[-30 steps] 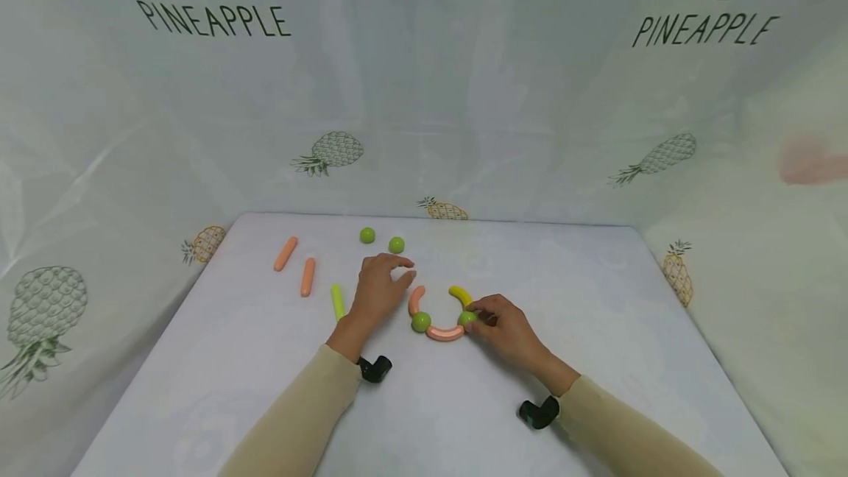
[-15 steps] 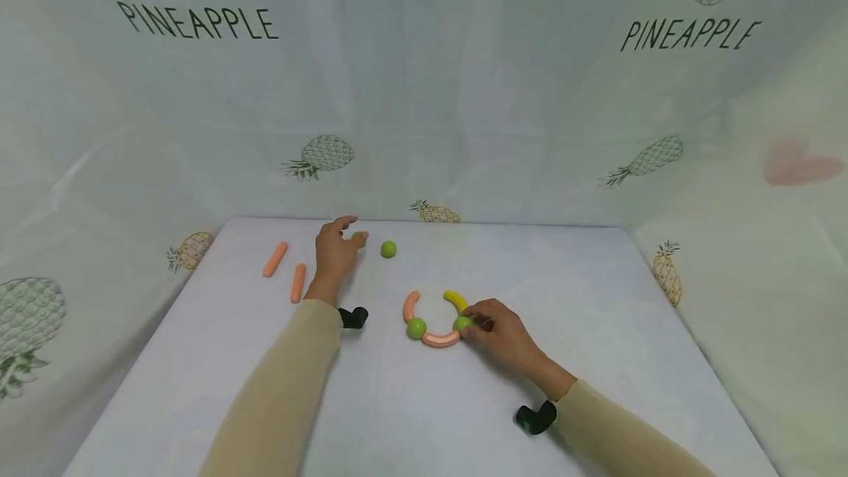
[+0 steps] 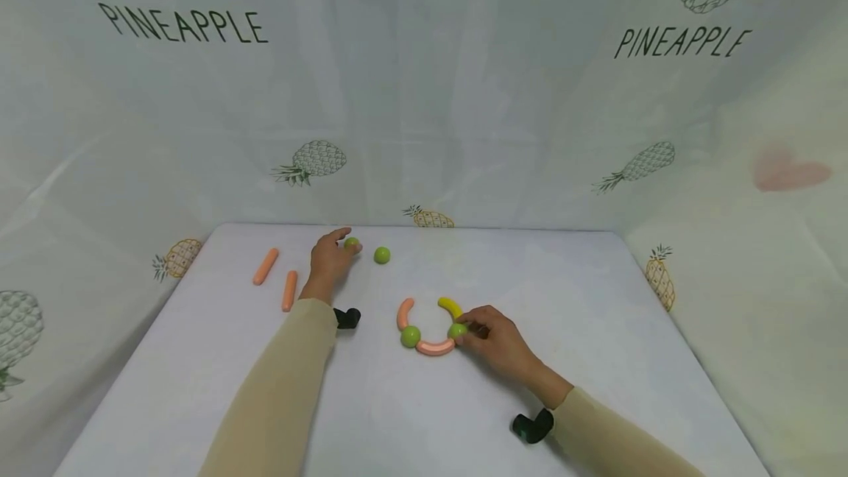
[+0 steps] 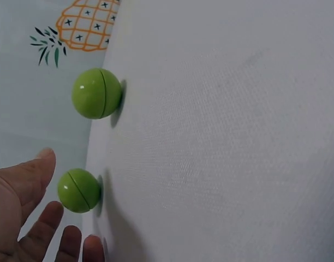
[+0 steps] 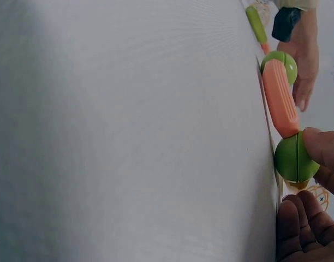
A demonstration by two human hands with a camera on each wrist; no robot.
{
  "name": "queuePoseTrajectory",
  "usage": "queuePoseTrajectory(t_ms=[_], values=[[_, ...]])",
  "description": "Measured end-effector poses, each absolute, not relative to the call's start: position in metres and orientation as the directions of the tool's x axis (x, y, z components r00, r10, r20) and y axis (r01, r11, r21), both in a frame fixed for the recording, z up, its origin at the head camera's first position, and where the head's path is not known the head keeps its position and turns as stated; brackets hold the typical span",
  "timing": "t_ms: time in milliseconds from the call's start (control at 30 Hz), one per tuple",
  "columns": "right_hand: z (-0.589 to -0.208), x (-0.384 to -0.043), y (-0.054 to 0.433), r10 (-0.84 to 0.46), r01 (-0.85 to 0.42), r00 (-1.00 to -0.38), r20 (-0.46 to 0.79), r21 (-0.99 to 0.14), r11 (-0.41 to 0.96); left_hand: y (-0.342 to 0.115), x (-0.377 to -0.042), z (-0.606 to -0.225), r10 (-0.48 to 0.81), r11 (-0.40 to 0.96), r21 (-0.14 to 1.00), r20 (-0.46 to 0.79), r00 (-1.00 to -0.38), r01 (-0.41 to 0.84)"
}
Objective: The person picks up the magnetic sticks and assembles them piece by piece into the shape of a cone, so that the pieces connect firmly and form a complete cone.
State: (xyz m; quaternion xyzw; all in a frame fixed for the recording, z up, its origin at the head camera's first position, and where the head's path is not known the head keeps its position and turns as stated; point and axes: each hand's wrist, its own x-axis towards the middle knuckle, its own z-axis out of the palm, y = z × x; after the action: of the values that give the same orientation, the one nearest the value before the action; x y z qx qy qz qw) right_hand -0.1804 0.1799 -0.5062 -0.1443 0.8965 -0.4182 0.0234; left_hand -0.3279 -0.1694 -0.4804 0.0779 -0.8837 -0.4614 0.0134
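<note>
Near the table's back edge, my left hand (image 3: pixel 327 260) has its thumb and forefinger spread on either side of a green ball (image 4: pixel 79 190), with gaps showing in the left wrist view. A second green ball (image 3: pixel 382 255) sits just to its right. With thumb and fingers, my right hand (image 3: pixel 500 344) pinches another green ball (image 5: pixel 292 158) at the right of a U-shaped chain. That chain also has a yellow curved piece (image 3: pixel 450 306), a salmon curved piece (image 3: pixel 435 348) at the bottom, a green ball (image 3: pixel 411 336) and a salmon curved piece (image 3: pixel 405 313) on the left.
Two straight salmon sticks (image 3: pixel 289 291) lie left of my left forearm on the white table (image 3: pixel 563 278). A yellow-green stick (image 5: pixel 256 24) shows in the right wrist view; the left arm hides it from the head. A pineapple-print curtain (image 3: pixel 424 94) hangs behind the table.
My left hand has moved from beside the chain to the back left, around a green ball, and its fingers have come down closer to it. My right hand keeps its hold on the chain's ball.
</note>
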Motion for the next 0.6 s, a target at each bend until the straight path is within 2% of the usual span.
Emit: queuePoseTrajectory(t_ms=[400, 600], values=[[-0.5046, -0.1789, 0.1801, -0.290, -0.242, -0.954, 0.077, -0.769, 0.592, -0.1702, -0.3287, -0.4848, -0.160, 0.565, 0.809, -0.084, -0.983, -0.162], [-0.5055, -0.1787, 0.1801, -0.295, -0.257, -0.951, 0.090, -0.761, 0.596, -0.1684, -0.3254, -0.4878, -0.141, 0.551, 0.826, -0.054, -0.989, -0.124]])
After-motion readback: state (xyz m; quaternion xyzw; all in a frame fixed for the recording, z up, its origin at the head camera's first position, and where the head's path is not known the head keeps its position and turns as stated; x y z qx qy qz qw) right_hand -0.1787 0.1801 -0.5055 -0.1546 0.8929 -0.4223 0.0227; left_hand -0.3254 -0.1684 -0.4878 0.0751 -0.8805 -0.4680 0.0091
